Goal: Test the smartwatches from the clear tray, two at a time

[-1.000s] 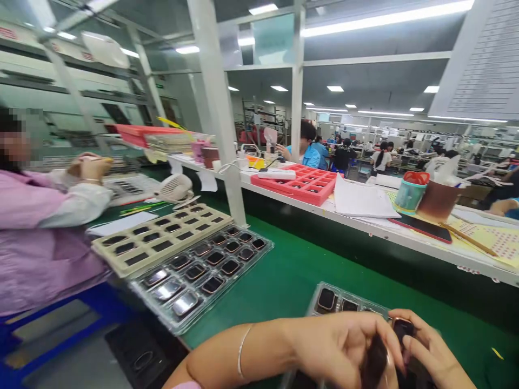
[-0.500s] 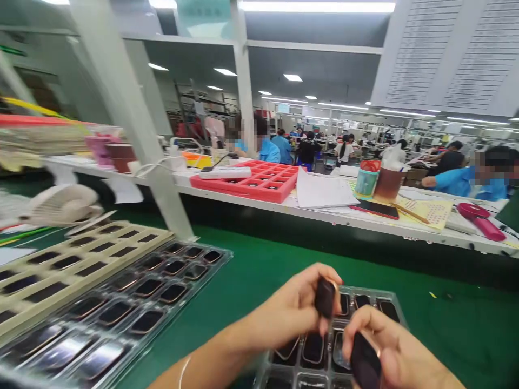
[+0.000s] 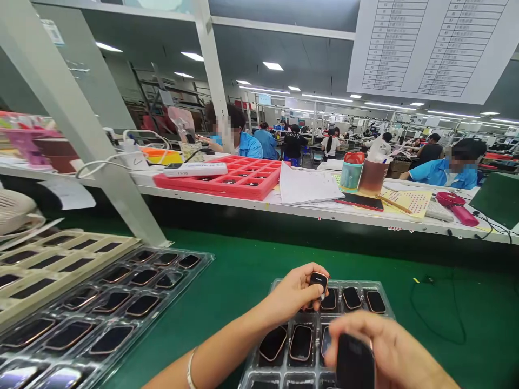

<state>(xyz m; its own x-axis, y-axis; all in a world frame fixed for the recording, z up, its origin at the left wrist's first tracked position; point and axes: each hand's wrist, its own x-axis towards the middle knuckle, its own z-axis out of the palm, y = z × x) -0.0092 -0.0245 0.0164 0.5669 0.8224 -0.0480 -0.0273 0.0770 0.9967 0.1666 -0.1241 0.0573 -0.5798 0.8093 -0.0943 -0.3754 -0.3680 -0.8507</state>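
Note:
My left hand (image 3: 304,289) pinches a small dark watch face with a rose-gold rim (image 3: 318,285) over the back row of a clear plastic tray (image 3: 277,319). Some letters show on its dark front. Nearer to me, my right hand (image 3: 373,335) holds another dark watch face (image 3: 356,362), its black front toward the camera. That hand is slightly blurred. Beneath both hands, the tray's compartments hold several similar watch faces (image 3: 300,342). The right hand hides part of the tray.
Left on the green table (image 3: 190,302) lie a clear tray of watch faces (image 3: 164,294) and a cream tray (image 3: 91,256). Behind, a white shelf (image 3: 300,209) carries a red compartment tray (image 3: 265,189), papers, cups and a phone. People in blue sit beyond.
The camera view has shifted, moving the shelf and left trays leftward. The left-hand watch face has turned its front toward the camera. The right-hand one looks larger and more upright.

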